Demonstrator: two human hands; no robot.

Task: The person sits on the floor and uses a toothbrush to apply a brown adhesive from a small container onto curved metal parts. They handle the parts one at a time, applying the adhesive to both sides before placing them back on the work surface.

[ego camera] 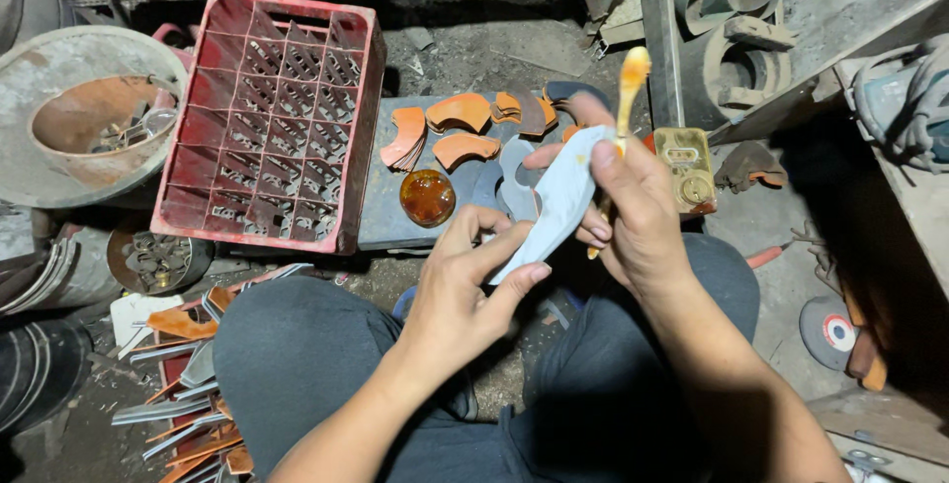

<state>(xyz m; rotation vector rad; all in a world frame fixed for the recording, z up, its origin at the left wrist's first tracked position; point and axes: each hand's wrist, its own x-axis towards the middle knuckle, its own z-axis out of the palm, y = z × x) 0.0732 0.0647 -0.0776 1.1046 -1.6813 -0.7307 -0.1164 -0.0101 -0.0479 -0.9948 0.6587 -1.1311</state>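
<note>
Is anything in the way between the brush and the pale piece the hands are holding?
Nothing visible. The right hand holds the brush right behind the pale curved piece, and the left hand pinches the piece's lower end.

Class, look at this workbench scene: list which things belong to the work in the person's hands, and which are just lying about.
In use: left hand and right hand holding the pale curved piece; glue-tipped brush; amber glue pot; orange-coated pieces.

Lying about: red crate; grinding disc; round metal basin.
</note>
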